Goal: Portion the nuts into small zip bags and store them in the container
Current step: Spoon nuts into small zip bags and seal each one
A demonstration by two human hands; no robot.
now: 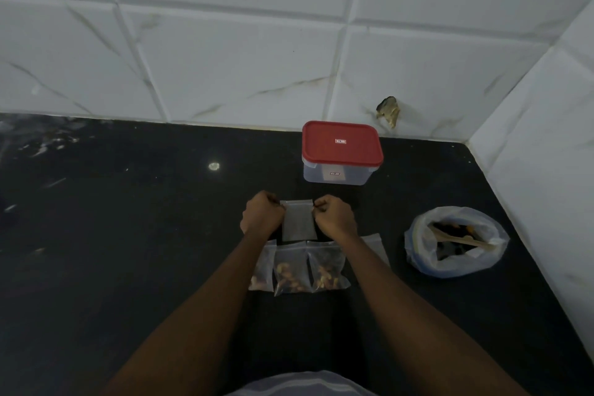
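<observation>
Clear plastic zip bag [298, 221] is held flat on the black counter [128, 235], pinched at its 2 top corners by the left hand [261, 215] and right hand [335, 217]. Its mouth faces away, toward the red-lidded container [341, 153] just beyond. The nut supply bag [456, 243] lies nearer the right hand.

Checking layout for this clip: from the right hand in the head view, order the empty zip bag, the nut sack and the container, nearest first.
1. Empty zip bag: pinched by right hand, at its left.
2. Container: behind, by the wall.
3. Nut sack: far right.
</observation>
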